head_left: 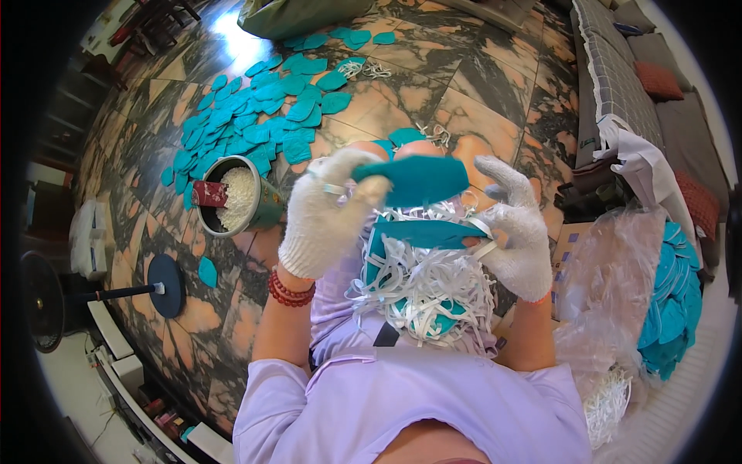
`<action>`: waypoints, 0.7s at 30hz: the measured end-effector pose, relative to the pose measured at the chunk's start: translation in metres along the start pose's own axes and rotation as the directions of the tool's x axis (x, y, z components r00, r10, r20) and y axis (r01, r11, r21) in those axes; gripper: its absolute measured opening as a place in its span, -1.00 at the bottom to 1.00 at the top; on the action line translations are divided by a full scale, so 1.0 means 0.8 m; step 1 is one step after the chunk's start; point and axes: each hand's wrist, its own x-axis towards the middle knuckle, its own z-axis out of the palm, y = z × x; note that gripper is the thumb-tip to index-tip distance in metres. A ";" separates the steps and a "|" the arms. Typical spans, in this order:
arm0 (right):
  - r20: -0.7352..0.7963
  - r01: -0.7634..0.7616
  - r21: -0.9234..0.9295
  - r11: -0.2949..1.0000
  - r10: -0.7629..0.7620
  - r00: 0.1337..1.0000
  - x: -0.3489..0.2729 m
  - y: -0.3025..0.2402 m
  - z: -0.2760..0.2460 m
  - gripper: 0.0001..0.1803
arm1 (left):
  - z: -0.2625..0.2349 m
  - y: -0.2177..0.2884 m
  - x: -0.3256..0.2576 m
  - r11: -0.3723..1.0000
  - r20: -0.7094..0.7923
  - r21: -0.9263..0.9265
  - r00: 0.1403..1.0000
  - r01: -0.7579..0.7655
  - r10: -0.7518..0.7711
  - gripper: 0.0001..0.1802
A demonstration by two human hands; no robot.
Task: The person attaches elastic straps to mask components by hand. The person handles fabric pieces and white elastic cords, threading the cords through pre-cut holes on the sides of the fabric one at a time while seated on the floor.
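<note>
I'm wearing white gloves, and my left hand (325, 209) is closing its thumb and fingers on one end of an upper teal piece (425, 181), which is hanging in front of me above my lap. My right hand (519, 232) is sitting half open, its upper fingers curving apart from that piece; its lower part is meeting the tip of a lower teal piece (429, 233) and a white strap there, though I can't tell whether it is really gripping them. Beneath, a tangle of white straps (456, 290) is heaping over my lap. A pile of teal pieces (247, 116) is spreading over the marbled floor (433, 100) ahead to my left, and a bucket (270, 205) of white grains (241, 189) is standing just beside it. To my right, more teal pieces (668, 309) are lying beside a clear plastic bag (607, 271).
</note>
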 end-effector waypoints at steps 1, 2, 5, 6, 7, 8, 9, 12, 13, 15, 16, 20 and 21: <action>0.004 0.052 0.005 0.999 -0.052 0.999 0.002 -0.001 0.001 -0.82 | -0.002 0.006 0.002 0.974 0.110 0.206 0.991 -0.094 0.073 -0.77; -0.032 -0.011 0.000 1.000 0.011 0.999 0.003 -0.008 0.004 -0.79 | -0.002 -0.001 0.005 0.976 0.197 0.201 0.979 -0.087 0.046 -0.73; -0.054 -0.464 0.201 0.863 0.483 0.874 0.004 -0.023 0.013 -0.81 | 0.007 -0.020 -0.005 0.835 0.094 -0.513 0.980 0.197 -0.174 -0.62; -0.121 -0.379 0.222 0.898 0.411 0.903 0.001 -0.019 0.022 -0.84 | 0.009 -0.020 0.000 0.771 0.160 -0.581 0.966 0.260 -0.204 -0.61; -0.123 -0.380 0.224 0.898 0.412 0.903 0.002 -0.020 0.028 -0.84 | 0.014 -0.014 -0.005 0.772 0.162 -0.580 0.965 0.261 -0.204 -0.61; -0.128 -0.422 0.242 0.874 0.460 0.879 0.002 -0.022 0.032 -0.86 | 0.023 -0.003 -0.014 0.782 0.212 -0.526 0.941 0.336 -0.262 -0.61; -0.128 -0.464 0.257 0.848 0.505 0.853 0.003 -0.023 0.037 -0.88 | 0.027 0.009 -0.017 0.783 0.255 -0.470 0.912 0.407 -0.321 -0.61; -0.147 -0.438 0.317 0.841 0.500 0.853 -0.001 -0.020 0.040 -0.91 | 0.014 -0.039 -0.028 0.958 0.020 -0.109 0.964 0.265 -0.265 -0.62; -0.156 -0.405 0.332 0.852 0.474 0.867 -0.002 -0.017 0.038 -0.89 | 0.003 -0.052 -0.029 0.984 -0.170 0.112 0.979 0.136 -0.116 -0.65; -0.056 -0.463 0.331 0.822 0.507 0.860 -0.007 -0.021 0.037 -0.76 | -0.013 -0.060 -0.022 0.819 -0.402 0.573 0.870 -0.004 0.285 -0.71; 0.009 -0.253 -0.052 0.966 0.254 0.967 -0.006 -0.028 0.036 -0.72 | -0.016 -0.055 -0.017 0.998 -0.447 0.057 0.892 -0.041 0.062 -0.73; 0.049 0.011 -0.310 0.951 0.005 0.999 -0.006 -0.043 0.016 -0.66 | -0.011 -0.031 -0.006 0.457 -0.268 -0.888 0.872 -0.059 -0.409 -0.73; -0.062 0.047 -0.233 0.971 -0.063 0.996 -0.008 -0.041 0.005 -0.70 | -0.005 -0.030 -0.007 0.454 -0.266 -0.889 0.873 -0.059 -0.408 -0.73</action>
